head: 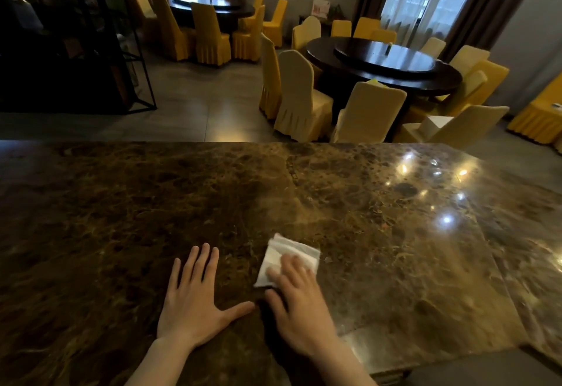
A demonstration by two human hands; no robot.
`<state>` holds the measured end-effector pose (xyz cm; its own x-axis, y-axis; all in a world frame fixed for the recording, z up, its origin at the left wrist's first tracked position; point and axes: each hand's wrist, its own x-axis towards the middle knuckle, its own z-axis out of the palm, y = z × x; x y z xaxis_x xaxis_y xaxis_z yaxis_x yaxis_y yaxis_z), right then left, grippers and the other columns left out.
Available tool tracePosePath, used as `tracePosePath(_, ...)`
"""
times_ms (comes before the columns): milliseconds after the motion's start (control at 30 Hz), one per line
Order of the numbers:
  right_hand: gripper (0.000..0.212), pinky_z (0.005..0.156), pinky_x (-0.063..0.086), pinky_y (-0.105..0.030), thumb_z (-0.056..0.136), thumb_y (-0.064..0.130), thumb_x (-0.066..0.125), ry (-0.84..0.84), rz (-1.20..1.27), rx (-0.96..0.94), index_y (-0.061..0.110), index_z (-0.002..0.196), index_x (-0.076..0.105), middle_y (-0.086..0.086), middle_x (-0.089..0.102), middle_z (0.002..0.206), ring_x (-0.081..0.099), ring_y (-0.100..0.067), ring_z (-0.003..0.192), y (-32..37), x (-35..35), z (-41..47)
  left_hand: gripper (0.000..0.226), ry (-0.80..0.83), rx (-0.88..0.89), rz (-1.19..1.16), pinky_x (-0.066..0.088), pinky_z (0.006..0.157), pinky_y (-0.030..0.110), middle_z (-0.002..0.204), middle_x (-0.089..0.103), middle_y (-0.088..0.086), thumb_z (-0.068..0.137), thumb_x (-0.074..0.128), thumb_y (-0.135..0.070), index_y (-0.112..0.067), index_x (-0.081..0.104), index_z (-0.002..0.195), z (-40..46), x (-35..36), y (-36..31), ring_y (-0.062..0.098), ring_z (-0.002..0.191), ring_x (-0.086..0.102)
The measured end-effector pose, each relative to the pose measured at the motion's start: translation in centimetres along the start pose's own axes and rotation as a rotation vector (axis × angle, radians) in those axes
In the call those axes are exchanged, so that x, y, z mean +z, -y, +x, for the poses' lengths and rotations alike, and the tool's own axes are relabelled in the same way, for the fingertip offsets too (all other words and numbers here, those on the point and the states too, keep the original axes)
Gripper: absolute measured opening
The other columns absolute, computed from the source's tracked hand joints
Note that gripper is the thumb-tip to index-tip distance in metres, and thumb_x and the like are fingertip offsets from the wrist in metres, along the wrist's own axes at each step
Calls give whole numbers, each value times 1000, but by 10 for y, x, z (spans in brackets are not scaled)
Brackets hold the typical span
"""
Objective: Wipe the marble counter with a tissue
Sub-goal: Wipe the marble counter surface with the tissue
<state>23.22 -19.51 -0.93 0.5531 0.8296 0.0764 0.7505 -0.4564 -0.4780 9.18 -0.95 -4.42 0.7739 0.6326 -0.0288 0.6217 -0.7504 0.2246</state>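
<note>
A brown veined marble counter (121,203) fills the lower half of the head view. A folded white tissue (278,259) lies flat on it near the front middle. My right hand (299,303) rests on the tissue's near part, fingers flat and pressing it to the marble. My left hand (194,300) lies palm down on the bare marble just to the left, fingers spread, holding nothing. Its thumb points toward the right hand's thumb, with a small gap between them.
The counter's far edge (273,142) runs across the view; its right end slopes off toward a lower ledge (380,346). Beyond stand round dark dining tables (383,66) with yellow-covered chairs (301,96) and a dark metal shelf frame (76,51) at left.
</note>
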Motion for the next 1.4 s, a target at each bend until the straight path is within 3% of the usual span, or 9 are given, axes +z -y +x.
tracePosePath(100,55,123,-9,-47,104,57,13,114,-169,-84,40,156,14,1,0,168,-12,-21,153,0,14,2,141,-9,-2,3,-8,131,50,173,-11,-4,58,15,-114,-23,-6,163,0,-1,-1,15,157,-20)
tracePosePath(200,59,122,-10,-47,102,56,8,93,-287,9,38,158,5,2,5,169,0,-23,154,-21,4,5,141,9,-5,-4,-9,131,49,172,-17,-6,56,15,-115,-25,-11,162,0,-2,-1,13,156,-24)
tracePosePath(367,58,124,-3,-51,104,50,9,-1,-323,368,32,159,5,0,-1,169,-9,-21,154,-70,-23,9,141,4,-14,-7,-9,131,49,171,-16,-7,55,18,-115,-27,-10,162,1,-3,-3,13,156,-23)
tracePosePath(467,61,124,-6,-47,105,49,13,5,-281,288,24,160,6,-6,-4,168,-17,-25,152,-51,-10,15,141,41,-22,17,-10,131,49,170,-20,-7,54,14,-115,-27,-15,161,0,-4,-2,13,155,-26)
tracePosePath(667,55,124,4,-48,104,43,26,84,-269,-120,28,156,26,-3,19,166,10,-24,154,-29,0,-2,141,58,-35,33,-11,131,49,169,-24,-8,53,10,-115,-27,-20,159,0,-8,-4,13,154,-27)
tracePosePath(900,54,125,-1,-38,107,37,20,-75,-246,315,23,159,15,-6,5,168,-4,-22,154,-86,-39,7,141,68,-33,17,-13,130,48,167,-26,-10,53,12,-116,-28,-20,158,0,-9,-6,12,154,-28)
tracePosePath(1133,60,123,19,-46,96,35,38,41,-183,-77,23,155,34,-1,27,163,17,-22,152,-60,-19,-19,141,71,-45,34,-14,130,47,170,-23,-9,51,10,-116,-29,-22,157,0,-10,-7,12,154,-28)
tracePosePath(1300,53,122,17,-35,104,28,37,-109,-209,280,22,156,28,-2,18,167,10,-20,154,-122,-66,3,140,84,-49,57,-15,130,47,169,-26,-9,51,8,-116,-29,-25,157,1,-10,-8,13,154,-29)
tracePosePath(1400,48,120,23,-36,103,21,41,-82,-160,271,20,151,38,-6,26,165,16,-23,153,-110,-63,17,140,96,-51,69,-14,130,47,170,-24,-9,51,8,-116,-30,-25,156,0,-10,-7,12,154,-27)
